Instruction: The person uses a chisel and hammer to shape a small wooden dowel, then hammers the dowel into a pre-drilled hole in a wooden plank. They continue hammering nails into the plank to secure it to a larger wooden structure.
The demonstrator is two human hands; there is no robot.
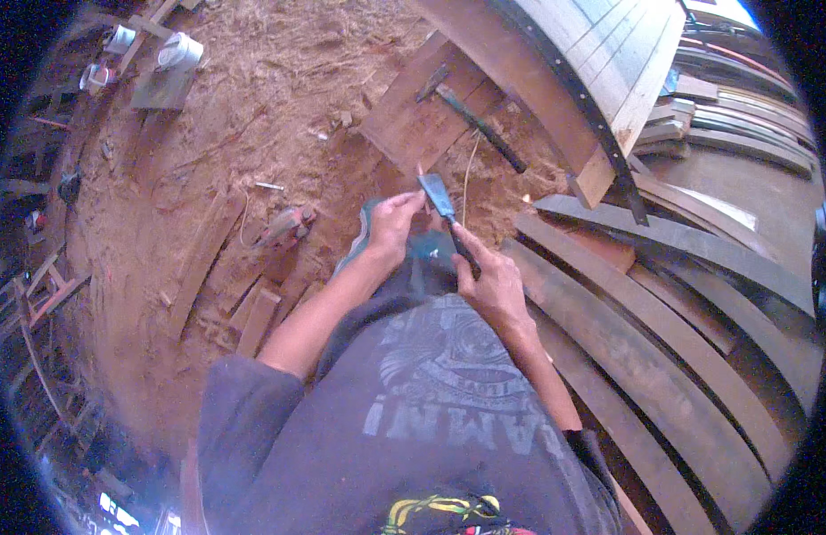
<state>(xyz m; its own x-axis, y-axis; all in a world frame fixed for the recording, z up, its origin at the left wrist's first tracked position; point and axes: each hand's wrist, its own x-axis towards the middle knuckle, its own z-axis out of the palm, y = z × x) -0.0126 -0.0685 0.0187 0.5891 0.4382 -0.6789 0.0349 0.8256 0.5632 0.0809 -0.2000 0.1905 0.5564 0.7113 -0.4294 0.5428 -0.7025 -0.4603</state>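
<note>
Right hand (491, 283) gripping chisel (438, 198) handle, fingers wrapped tight. Left hand (393, 223) pinching the blade near its tip. Hammer (473, 120) lies on a plank (413, 125) just beyond the chisel.

Sawdust-covered floor (279, 80) carries curved planks (662, 357), a hammer (480, 125), wood offcuts (257, 316).

Left hand (393, 225), right hand (491, 283) — both clenched

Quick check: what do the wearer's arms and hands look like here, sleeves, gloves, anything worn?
Both hands, left hand and right hand, are bare: no gloves, and no rings or watch that I can make out. Forearms are uncovered. Short sleeves of a faded grey-purple T-shirt end near the elbows; the shirt has a pale printed graphic on the chest.
</note>
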